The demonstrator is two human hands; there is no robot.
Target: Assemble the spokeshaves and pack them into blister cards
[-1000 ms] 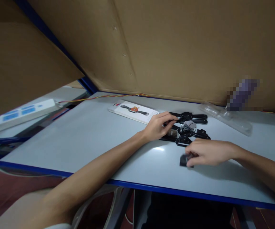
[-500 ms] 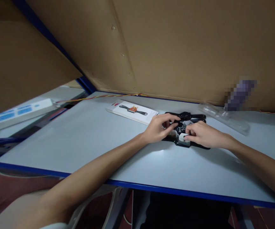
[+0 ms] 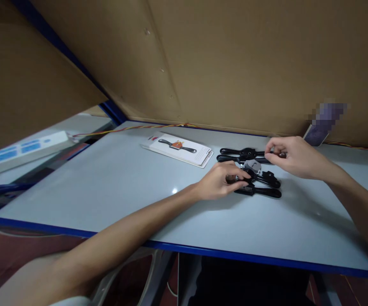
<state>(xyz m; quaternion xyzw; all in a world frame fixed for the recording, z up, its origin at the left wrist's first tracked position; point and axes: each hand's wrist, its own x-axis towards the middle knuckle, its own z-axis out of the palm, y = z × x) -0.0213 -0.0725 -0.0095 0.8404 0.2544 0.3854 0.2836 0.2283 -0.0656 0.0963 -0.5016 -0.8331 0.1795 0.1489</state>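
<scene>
Pinching black tools (image 3: 254, 176): left hand (image 3: 222, 183) one, right hand (image 3: 294, 156) another's handle

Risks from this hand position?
1. Left hand rests on the cluster of black handled tools; pulling one could drag the overlapping others.
2. Right hand pinches the end of the far black tool, a slip-prone grip.
3. Sweeping tools sideways could hit the white printed packaging card nearby.

Left hand (image 3: 223, 183) lies palm-down, fingers curled forward, forearm stretched out bare; right hand (image 3: 294, 156) sits farther out, fingertips pinched together, wrist bent.
</scene>
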